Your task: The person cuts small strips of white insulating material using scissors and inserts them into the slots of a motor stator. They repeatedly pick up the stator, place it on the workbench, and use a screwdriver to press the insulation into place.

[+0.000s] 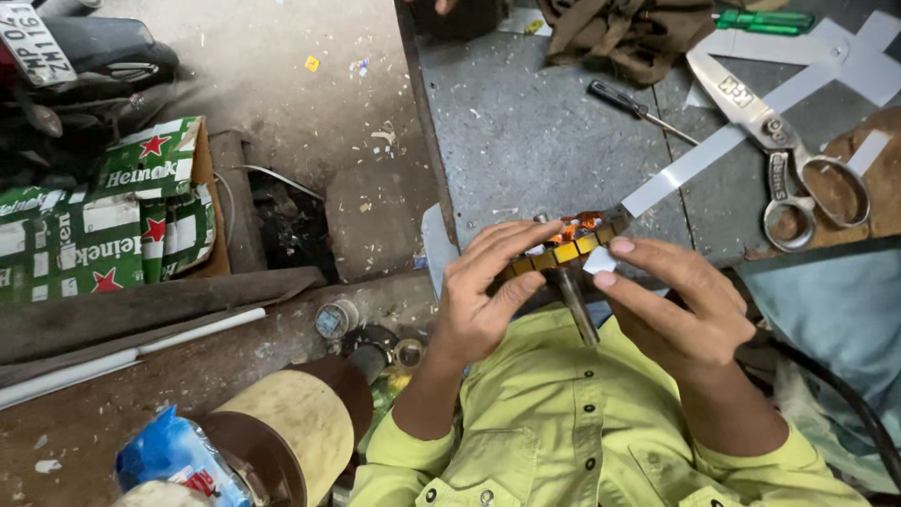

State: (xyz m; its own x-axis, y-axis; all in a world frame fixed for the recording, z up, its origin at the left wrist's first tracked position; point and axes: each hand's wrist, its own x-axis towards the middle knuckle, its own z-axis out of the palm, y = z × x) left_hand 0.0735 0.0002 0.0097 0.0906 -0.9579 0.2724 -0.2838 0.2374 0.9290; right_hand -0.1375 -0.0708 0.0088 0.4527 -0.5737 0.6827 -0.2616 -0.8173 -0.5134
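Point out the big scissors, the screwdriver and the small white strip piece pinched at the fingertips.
scissors [762, 120]: head view, on the pivot where the blades cross.
screwdriver [612, 97]: head view, on its dark handle.
white piece [599, 260]: head view, on its flat face between the fingertips.

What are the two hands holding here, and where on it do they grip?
Both hands hold a small motor rotor with copper windings and a metal shaft. The left hand grips its left end; the right hand pinches a white paper strip at its right side.
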